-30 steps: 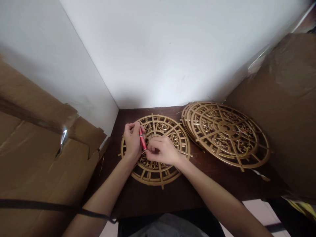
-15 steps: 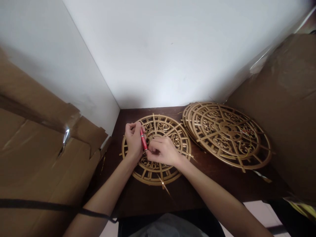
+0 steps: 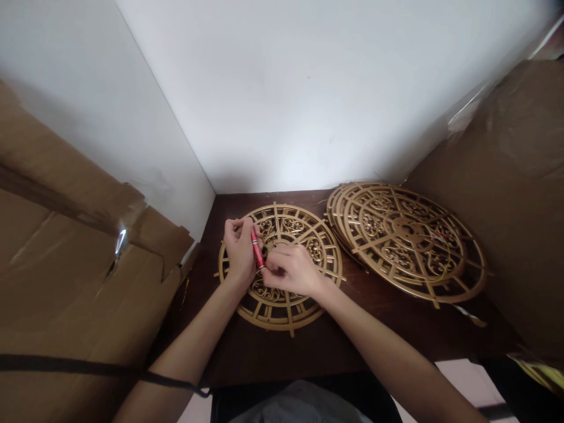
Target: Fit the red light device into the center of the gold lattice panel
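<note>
A red pen-like cylinder (image 3: 258,251) with silver bands slants between my hands; its exact kind is not clear. My left hand (image 3: 240,244) is closed at its upper end. My right hand (image 3: 288,270) is curled, with thumb and fingers pinched at the lower end, and the fingertips are partly hidden. Both hands are over a round gold openwork clock face (image 3: 288,320) with scrollwork and spokes, lying flat. The hands cover part of its left side and centre.
Similar gold clock faces lie in a leaning stack (image 3: 434,285) to the right on the dark brown tabletop (image 3: 259,355). A small brush-like item (image 3: 470,316) pokes out below the stack. Cardboard (image 3: 66,282) flanks the left, more cardboard (image 3: 502,176) the right. A white wall (image 3: 308,117) rises behind.
A bright glint at the clock face's lower edge is gone. The hands and red cylinder keep nearly the same pose; the whole view has shifted very slightly.
</note>
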Demonstrator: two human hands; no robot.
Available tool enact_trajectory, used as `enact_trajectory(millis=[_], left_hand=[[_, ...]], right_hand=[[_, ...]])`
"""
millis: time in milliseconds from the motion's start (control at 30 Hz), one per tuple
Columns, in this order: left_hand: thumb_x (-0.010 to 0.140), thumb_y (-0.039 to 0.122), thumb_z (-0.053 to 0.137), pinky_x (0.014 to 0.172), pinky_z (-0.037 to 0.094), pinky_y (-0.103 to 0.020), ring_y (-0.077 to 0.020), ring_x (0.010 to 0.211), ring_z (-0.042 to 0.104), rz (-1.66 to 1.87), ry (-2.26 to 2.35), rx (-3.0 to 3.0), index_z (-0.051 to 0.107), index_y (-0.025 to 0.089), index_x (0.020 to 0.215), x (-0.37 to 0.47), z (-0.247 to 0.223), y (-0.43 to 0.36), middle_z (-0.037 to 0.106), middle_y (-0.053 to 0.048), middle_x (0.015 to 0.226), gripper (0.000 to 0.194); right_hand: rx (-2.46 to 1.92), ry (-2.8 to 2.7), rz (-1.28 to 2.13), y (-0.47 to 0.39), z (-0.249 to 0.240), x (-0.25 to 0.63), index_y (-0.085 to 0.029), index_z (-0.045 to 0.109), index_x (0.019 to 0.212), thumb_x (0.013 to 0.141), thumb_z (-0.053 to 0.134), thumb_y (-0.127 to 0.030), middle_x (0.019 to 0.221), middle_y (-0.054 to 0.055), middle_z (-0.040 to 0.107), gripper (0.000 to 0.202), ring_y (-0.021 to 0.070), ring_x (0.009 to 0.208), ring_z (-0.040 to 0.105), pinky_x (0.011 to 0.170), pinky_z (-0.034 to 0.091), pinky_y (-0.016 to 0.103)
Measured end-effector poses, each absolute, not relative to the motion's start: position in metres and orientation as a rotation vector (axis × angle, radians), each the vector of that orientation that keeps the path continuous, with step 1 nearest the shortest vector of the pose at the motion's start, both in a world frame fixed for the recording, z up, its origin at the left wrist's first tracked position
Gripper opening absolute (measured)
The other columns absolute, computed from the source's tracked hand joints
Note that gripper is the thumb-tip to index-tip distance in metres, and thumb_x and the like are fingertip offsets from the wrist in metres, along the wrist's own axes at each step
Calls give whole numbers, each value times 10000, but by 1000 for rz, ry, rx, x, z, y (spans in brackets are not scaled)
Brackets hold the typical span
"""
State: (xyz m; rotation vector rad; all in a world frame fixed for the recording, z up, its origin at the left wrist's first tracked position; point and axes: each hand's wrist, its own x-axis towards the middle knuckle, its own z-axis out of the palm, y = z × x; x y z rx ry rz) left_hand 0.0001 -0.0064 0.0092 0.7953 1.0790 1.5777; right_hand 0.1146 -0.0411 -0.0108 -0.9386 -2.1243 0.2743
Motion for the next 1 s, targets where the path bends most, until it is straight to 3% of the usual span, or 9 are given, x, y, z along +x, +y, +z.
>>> enact_trajectory(millis=[400,567,767,1000], left_hand=[[763,246,609,330,317,-144,-42,343,392,1616,1034,801,365,216,782,0,13,-8,496,92,528,247],[755,251,618,322,298,-147,-47,350,400,1593,984,735,392,208,777,-5,12,-4,512,79,538,232],[715,237,647,329,293,-136,-42,376,403,1554,1004,623,404,190,745,-6,10,0,508,68,526,250],[713,244,649,361,315,-124,-38,416,419,1540,988,600,408,185,741,-8,9,0,509,62,536,250]], right_hand=[[-854,-2139,339,-41,-8,116,-178,461,569,774,524,-201,544,-44,485,216,78,513,417,529,323,216],[-848,-1956,558,-42,3,120,-183,577,753,824,512,-190,624,-30,536,96,87,552,482,547,385,208],[-971,-1553,632,-38,5,125,-184,595,956,864,470,-173,853,28,641,156,121,707,589,671,469,254],[-1151,-1461,645,-29,-3,129,-185,595,742,768,404,-50,757,9,634,235,139,701,586,670,455,258]])
